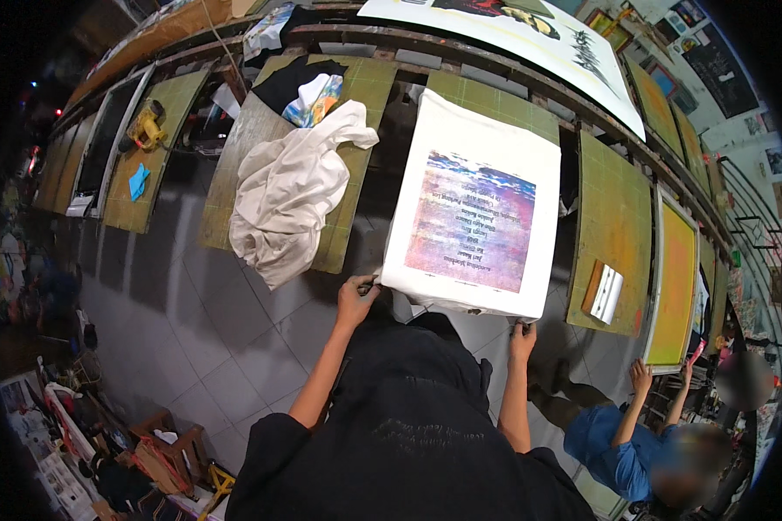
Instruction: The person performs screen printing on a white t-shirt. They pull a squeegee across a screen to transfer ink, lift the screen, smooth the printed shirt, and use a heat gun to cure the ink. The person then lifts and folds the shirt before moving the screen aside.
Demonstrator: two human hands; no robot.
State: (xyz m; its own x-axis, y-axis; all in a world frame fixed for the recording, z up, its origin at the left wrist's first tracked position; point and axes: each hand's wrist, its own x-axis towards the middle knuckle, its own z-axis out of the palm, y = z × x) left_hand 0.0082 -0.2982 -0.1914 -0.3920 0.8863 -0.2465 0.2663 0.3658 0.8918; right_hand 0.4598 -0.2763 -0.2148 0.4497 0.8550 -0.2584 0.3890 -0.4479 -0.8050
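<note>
A white T-shirt (pixel 400 208) lies stretched over a green-yellow board in front of me. It bears a square purple, blue and pink print (pixel 473 221) with dark lines of lettering. My left hand (pixel 356 300) is closed at the shirt's near left corner, gripping the cloth there. At the near right corner my right hand (pixel 522 340) is closed on the edge in the same way. The fingertips of both hands are partly hidden by the fabric. Bare board (pixel 495 95) shows past the shirt's far end.
On the board to the left lie a crumpled cream cloth (pixel 295 191) and a black garment (pixel 295 82). Farther left sits a yellow power tool (pixel 148 126). A squeegee (pixel 603 292) rests on the right board. Beyond it, a person in blue (pixel 617 443) holds a screen frame (pixel 672 286).
</note>
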